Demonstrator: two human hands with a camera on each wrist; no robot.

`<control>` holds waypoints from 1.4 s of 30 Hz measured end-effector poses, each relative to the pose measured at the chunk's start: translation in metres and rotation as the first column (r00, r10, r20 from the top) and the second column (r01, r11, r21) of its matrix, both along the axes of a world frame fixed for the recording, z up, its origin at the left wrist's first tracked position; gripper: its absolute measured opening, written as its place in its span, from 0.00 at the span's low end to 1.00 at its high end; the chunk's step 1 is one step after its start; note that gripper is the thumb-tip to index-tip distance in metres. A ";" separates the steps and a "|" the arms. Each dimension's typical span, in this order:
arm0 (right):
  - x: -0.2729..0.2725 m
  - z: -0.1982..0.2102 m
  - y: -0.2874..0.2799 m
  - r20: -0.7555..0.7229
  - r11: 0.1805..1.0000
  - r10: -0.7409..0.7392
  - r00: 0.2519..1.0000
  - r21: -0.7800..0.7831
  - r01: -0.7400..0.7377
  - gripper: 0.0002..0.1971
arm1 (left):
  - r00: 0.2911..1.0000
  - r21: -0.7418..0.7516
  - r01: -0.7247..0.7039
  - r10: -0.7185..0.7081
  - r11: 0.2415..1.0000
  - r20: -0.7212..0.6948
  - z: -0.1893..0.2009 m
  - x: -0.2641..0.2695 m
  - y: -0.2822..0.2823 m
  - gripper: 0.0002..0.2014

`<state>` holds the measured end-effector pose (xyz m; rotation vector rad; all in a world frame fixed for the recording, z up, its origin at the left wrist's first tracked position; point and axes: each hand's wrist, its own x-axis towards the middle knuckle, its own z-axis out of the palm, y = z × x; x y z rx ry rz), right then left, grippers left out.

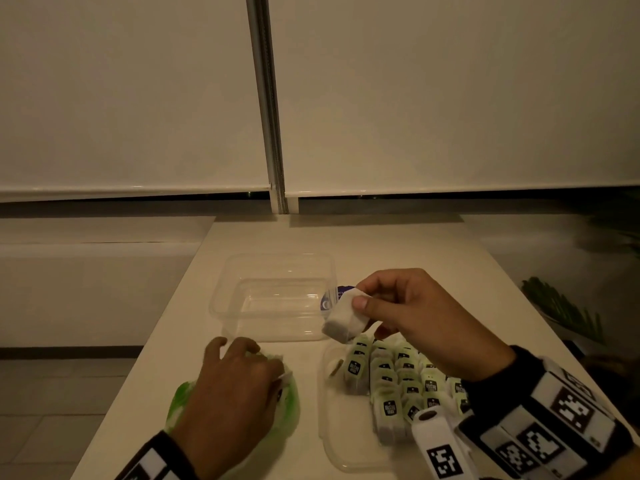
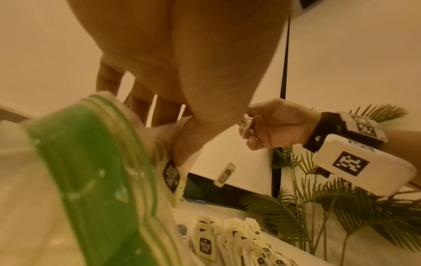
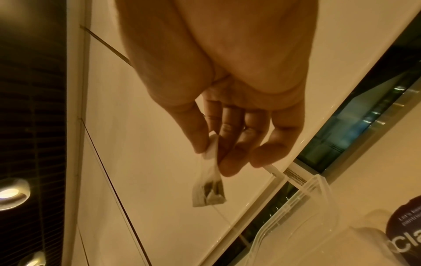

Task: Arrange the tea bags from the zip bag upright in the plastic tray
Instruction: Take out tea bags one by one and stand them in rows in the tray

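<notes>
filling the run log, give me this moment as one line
right hand: pinches tea bag above tray | left hand: on zip bag | tray: rows of bags upright | clear tub: empty

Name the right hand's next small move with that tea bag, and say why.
Probably lower it upright beside the standing tea bags in the tray: the right hand pinches a tea bag just above them, hanging clear.

The right hand (image 1: 412, 317) is raised, thumb and fingertips pinched together. The left hand (image 1: 235, 379) lies low, palm down, fingers curled.
</notes>
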<state>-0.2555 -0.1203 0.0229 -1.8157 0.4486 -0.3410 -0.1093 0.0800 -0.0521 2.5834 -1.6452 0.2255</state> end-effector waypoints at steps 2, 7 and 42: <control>0.000 0.001 0.001 0.003 1.000 0.004 1.000 -0.013 -0.004 0.05 | 1.000 0.020 -0.014 0.014 1.000 0.007 -0.001 0.000 0.003 0.03; -0.001 0.002 0.004 -0.003 1.000 0.010 1.000 -0.016 -0.010 0.05 | 0.953 -0.187 -0.099 0.039 0.977 -0.300 0.005 -0.005 0.003 0.11; -0.011 0.019 0.017 0.208 0.998 -0.038 0.977 -0.048 0.049 0.05 | 0.157 -0.360 -0.453 -0.324 0.816 -0.933 0.021 0.003 -0.032 0.21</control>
